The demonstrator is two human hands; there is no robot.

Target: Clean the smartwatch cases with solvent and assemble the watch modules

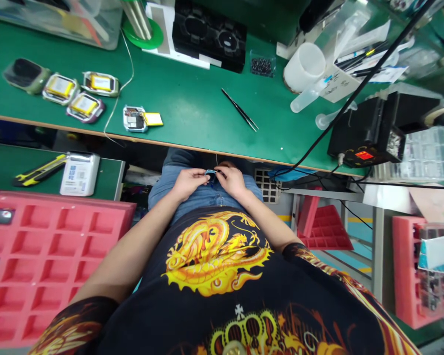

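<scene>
Over my lap, below the table's front edge, my left hand (189, 183) pinches one side of a small light-blue-edged part (210, 172). The fingers of my right hand (231, 180) are closed on its other side. Fingers cover most of this part, so its kind does not show. On the bench above lies an open watch case (134, 119) with a yellow-edged battery (153, 119) folded out to its right. Tweezers (240, 109) rest on the green bench mat (192, 108), apart from both hands.
Several watch cases with batteries (84, 105) sit at the upper left. A black fixture (209, 34), white cup (304, 67) and black powered box (370, 128) stand along the bench. At left are a utility knife (40, 170), white device (80, 173) and pink foam tray (59, 202).
</scene>
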